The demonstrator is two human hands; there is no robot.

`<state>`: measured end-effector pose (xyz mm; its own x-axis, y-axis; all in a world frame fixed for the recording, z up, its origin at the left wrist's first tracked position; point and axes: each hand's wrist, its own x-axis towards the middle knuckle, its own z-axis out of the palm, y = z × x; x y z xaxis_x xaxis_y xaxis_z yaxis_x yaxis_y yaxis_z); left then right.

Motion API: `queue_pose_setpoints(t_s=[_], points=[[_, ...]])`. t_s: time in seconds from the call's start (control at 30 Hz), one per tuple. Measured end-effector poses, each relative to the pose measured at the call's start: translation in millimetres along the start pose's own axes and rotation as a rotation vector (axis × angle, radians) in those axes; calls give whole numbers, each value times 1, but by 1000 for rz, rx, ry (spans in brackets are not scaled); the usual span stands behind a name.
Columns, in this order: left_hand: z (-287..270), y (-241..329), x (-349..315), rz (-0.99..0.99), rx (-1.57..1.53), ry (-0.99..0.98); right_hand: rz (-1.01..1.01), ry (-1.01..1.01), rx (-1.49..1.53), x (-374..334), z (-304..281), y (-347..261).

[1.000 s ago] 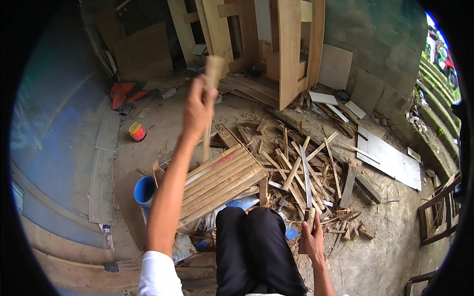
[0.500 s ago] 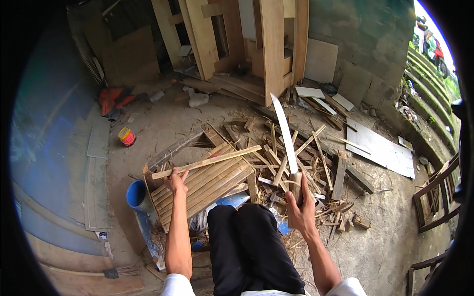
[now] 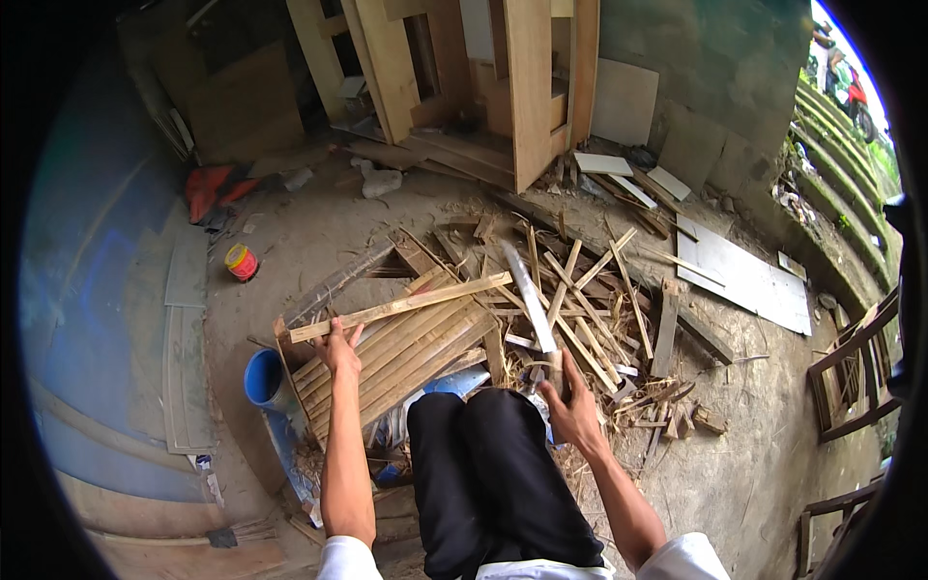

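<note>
Blue bucket: on the ground at 9 o'clock from the left hand.
Left hand: clenched on the near end of a long wooden strip, which lies across a stack of slats.
Right hand: gripping what looks like a machete, blade pointing to 11 o'clock.
Scrap wood pile: at 12 o'clock from the right hand.

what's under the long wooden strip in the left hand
The long wooden strip, gripped by the left hand, lies across a stack of flat slats. What lies beneath that stack is hidden.
</note>
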<state>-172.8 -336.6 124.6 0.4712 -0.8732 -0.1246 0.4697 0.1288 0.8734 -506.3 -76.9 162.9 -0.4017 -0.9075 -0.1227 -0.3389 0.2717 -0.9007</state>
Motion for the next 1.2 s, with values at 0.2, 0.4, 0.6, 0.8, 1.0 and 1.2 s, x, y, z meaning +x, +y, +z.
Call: queue_pose_setpoints(t_s=[0.2,0.4,0.6,0.8,1.0,1.2], points=[[-3,-1,-2,27,-10,-34,-177,158,223,42,9,1],[8,8,3,-4,63,-16,-90,-20,38,67,17,-1],[-8,2,4,-41,-10,5,-111,-41,195,67,18,-3],[-20,5,20,-87,69,44,-70,-31,162,53,12,19],[-38,70,-22,-386,926,-378,-136,18,83,43,-11,31],[95,-32,-36,668,1069,-552,-159,-74,153,61,6,15]])
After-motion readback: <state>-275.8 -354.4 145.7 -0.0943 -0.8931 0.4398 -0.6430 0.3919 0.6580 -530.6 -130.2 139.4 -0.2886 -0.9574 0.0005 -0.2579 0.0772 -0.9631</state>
